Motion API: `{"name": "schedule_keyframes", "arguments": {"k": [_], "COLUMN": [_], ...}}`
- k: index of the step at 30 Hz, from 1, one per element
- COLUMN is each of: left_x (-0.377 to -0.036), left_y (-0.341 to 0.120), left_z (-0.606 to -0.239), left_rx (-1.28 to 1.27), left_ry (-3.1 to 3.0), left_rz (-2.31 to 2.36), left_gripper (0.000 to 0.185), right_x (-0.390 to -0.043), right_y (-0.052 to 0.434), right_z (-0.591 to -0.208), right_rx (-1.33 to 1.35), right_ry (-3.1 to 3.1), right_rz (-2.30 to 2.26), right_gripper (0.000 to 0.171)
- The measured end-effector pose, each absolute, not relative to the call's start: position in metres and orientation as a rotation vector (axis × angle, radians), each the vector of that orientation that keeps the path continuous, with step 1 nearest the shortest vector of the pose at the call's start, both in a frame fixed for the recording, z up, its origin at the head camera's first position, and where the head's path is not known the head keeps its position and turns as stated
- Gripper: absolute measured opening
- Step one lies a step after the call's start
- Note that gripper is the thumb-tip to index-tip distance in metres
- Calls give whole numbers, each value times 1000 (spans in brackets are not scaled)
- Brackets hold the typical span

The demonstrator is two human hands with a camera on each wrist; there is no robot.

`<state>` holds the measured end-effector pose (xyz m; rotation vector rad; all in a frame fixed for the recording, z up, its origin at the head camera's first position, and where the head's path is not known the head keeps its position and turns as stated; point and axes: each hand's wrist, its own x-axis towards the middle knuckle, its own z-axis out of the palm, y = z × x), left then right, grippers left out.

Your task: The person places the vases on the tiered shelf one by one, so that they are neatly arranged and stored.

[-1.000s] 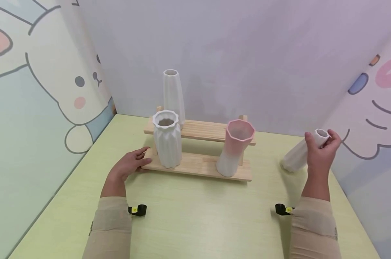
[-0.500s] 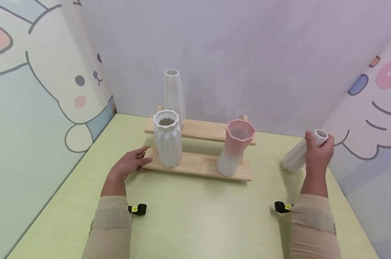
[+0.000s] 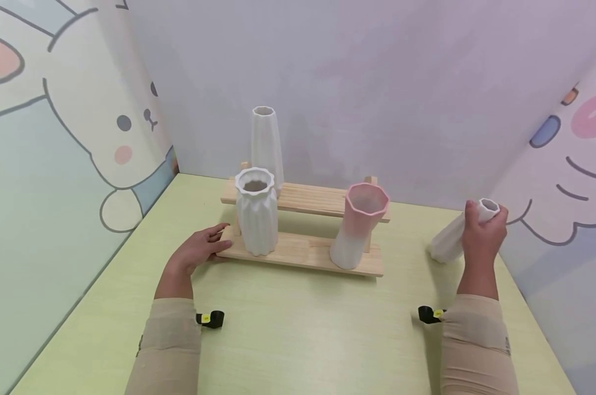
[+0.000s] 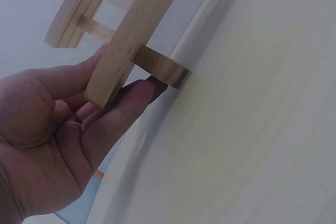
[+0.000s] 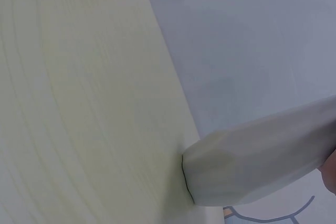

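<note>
Count: 4 vases, 1 two-tier wooden rack [image 3: 302, 251], 2 hands. Mouths in view show nothing inside.

Slim white vase [image 3: 448, 238]: faceted, matte, narrow neck with small open mouth. It sits at the right side of the yellow-green table [image 3: 298, 329], well apart from the rack, tilted with the mouth up and toward the right wall; the base edge touches the tabletop, clear in the right wrist view [image 5: 210, 179]. Right hand [image 3: 481, 235] has fingers curled around its neck just below the rim.

Left hand [image 3: 196, 251] is at the rack's near-left end, fingers fairly straight, thumb over and fingers under the lower board's end [image 4: 113, 72].

Rack load:
- lower tier: ribbed white vase [image 3: 256, 214] left, pink-to-white vase [image 3: 358, 225] right
- upper tier: tall white vase [image 3: 266, 145] far left
- all three upright
</note>
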<state>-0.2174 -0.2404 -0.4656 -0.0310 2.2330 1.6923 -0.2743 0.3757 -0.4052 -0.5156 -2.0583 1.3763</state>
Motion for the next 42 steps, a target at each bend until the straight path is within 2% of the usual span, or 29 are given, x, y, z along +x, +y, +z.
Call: {"name": "schedule_keyframes", "arguments": {"k": [14,42], "left_x": [-221,-219], "left_y": [-241,-241], "left_z": [-472,-469], "left_rx": [-28,-26], "left_ry": [2241,2262], "left_rz": [1687,1661], "left_gripper": [73,73], "right_x": [-269,-247], "right_y": [372,352], "right_z": [-407,-381], "right_rx": [-474,-381], "right_ry": [-1992,-1933], "right_rz": [1335,1339], "right_gripper": [48,42]}}
